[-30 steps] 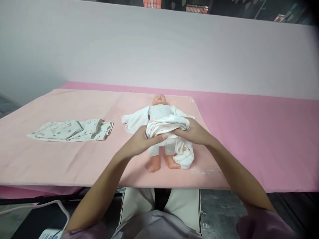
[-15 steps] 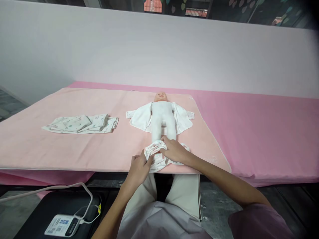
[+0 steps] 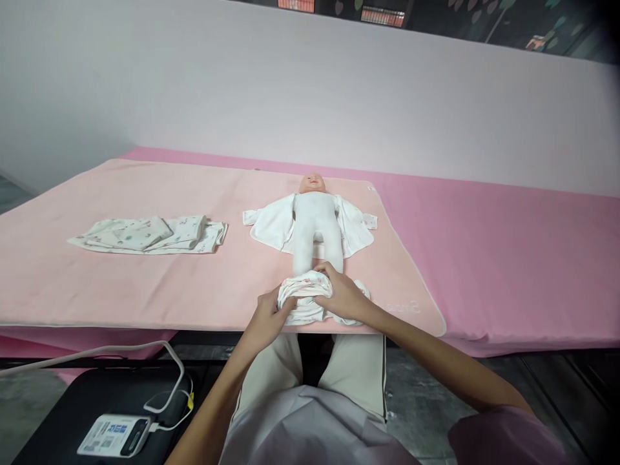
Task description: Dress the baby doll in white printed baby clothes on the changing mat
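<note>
A baby doll lies on its back, head away from me, with an opened white jacket spread under it and sleeves out to both sides. At its feet is a bunched pair of white patterned baby pants. My left hand grips the gathered cloth at its left side, thumb on top. My right hand holds the other side of the bunch, fingers over the far edge beside the doll's lower legs. The doll's feet are hidden behind the cloth and my hand.
A folded patterned cloth lies to the left on the peach mat. Pink sheet extends to the right, with a white wall behind. A white power bank with a cable sits on a black seat below left.
The cloth between my hands is gathered wider and rounder at the doll's feet. My left hand has shifted slightly left. The camera view has moved a little.
</note>
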`<state>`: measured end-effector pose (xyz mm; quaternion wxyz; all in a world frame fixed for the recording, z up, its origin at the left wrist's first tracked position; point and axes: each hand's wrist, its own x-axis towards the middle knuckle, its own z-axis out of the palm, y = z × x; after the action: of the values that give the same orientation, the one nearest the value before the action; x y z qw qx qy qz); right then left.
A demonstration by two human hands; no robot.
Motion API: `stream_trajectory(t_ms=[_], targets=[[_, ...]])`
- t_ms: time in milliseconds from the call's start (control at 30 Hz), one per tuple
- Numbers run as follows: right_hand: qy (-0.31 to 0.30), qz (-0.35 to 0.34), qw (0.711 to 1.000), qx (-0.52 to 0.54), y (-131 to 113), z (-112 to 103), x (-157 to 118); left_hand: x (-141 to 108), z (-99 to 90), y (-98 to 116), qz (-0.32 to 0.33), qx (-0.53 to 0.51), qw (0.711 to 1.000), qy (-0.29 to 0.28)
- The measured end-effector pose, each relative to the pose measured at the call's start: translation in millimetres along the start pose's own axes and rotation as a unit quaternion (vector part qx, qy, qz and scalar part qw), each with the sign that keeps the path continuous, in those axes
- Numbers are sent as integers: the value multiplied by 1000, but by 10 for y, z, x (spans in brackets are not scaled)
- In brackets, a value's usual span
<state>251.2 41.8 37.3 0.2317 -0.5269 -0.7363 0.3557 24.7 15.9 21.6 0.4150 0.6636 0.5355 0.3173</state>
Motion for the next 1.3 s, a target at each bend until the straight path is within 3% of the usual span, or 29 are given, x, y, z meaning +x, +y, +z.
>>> stream_trajectory(t_ms=[233, 367, 600, 900, 1067, 1167, 1300], targets=[[27, -25, 997, 61, -78, -122, 12, -4, -30, 173, -9, -107, 994, -8], [22, -21, 998, 47, -81, -123, 2, -65, -9, 151, -13, -128, 992, -12], [-12, -16, 999, 27, -11, -98, -13, -93, 70, -71, -25, -61, 998, 9], [-18, -56, 998, 21, 25, -117, 56, 8, 114, -212, 47, 54, 997, 29], [-9, -142, 990, -4, 55, -281, 302, 135, 69, -193, 12, -51, 998, 33], [-34, -206, 978, 10, 116, -391, 543, 279, 4, -172, -7, -90, 994, 53], [-102, -182, 976, 65, 177, -545, 791, 481, -180, -168, 31, -70, 997, 14]])
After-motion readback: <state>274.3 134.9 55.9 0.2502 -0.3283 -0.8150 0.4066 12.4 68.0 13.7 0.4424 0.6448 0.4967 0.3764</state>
